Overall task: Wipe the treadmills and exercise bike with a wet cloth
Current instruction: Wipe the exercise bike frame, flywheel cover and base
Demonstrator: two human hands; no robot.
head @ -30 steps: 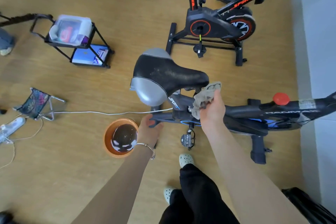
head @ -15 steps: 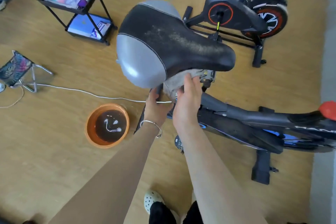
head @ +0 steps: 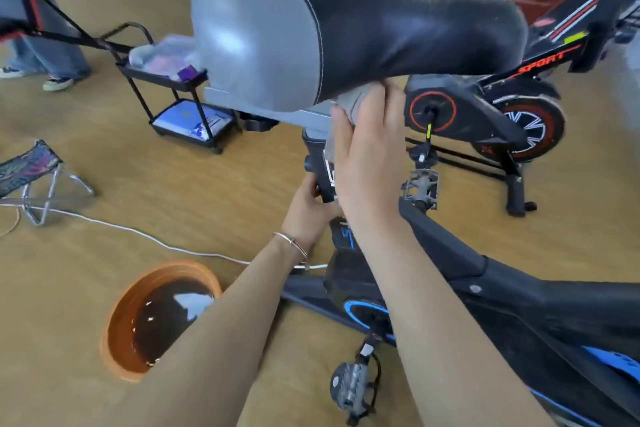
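A black and blue exercise bike [head: 519,315] fills the right and middle of the head view. Its black and grey saddle [head: 329,21] looms large at the top. My right hand [head: 367,156] presses a grey cloth [head: 353,104] against the underside of the saddle, at the top of the seat post. Most of the cloth is hidden by the hand. My left hand [head: 308,208] grips the black seat post [head: 320,163] lower down, a thin bracelet on its wrist.
An orange basin [head: 121,322] of dark water sits on the wooden floor at lower left. A white cable [head: 138,234] runs across the floor. A black trolley [head: 180,104], a folding stool [head: 27,170], a second red-trimmed bike [head: 502,107] and another person's legs [head: 48,55] stand around.
My view has dropped closer and lower beside the saddle. My right hand with the cloth has moved from the frame up under the saddle. My left hand has shifted up onto the seat post.
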